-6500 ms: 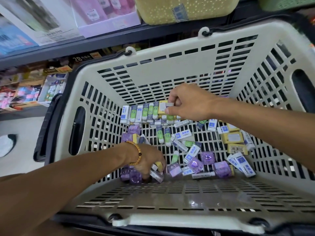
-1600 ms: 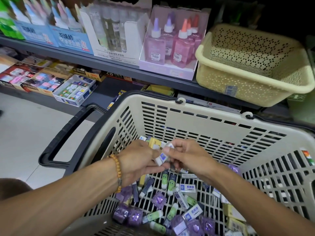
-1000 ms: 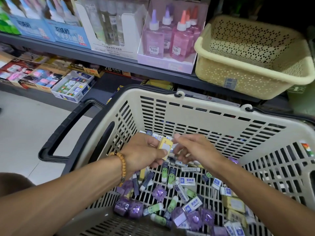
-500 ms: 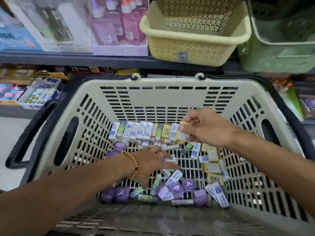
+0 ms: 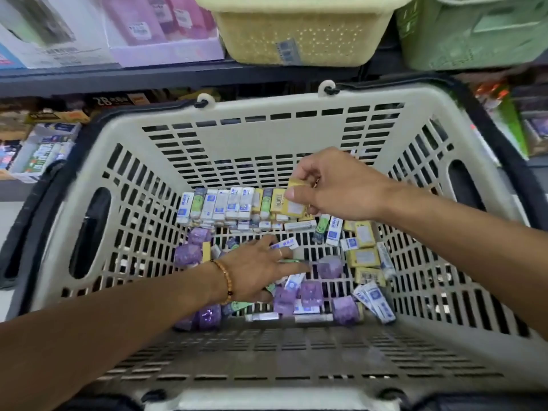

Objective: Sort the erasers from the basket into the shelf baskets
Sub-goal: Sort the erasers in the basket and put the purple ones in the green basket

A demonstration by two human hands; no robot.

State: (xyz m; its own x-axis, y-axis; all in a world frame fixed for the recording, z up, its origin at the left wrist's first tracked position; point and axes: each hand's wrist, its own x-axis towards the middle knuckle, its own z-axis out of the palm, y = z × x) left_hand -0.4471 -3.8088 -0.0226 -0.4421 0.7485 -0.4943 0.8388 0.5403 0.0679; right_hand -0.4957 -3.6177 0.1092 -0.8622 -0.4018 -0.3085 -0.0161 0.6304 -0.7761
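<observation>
A beige slotted shopping basket (image 5: 267, 126) holds many small erasers: white-and-blue, green, yellow and purple-wrapped ones. Several stand in a neat row (image 5: 231, 203) against its far wall. My right hand (image 5: 335, 185) pinches a yellow eraser (image 5: 295, 200) at the right end of that row. My left hand (image 5: 258, 268), with a bead bracelet on the wrist, lies low over the loose erasers, fingers stretched out toward a purple eraser (image 5: 329, 266). A yellow shelf basket (image 5: 296, 34) and a green shelf basket (image 5: 474, 31) stand on the shelf above.
A dark shelf edge (image 5: 118, 78) runs across above the shopping basket. Boxes of pink glue bottles (image 5: 166, 31) stand left of the yellow basket. Lower shelves at the left carry small stationery boxes (image 5: 41, 149). The black handles (image 5: 44, 185) hang down the basket's sides.
The view has tilted down a little. My left hand has slid right over the loose erasers. My right hand stays at the row's right end with the yellow eraser.
</observation>
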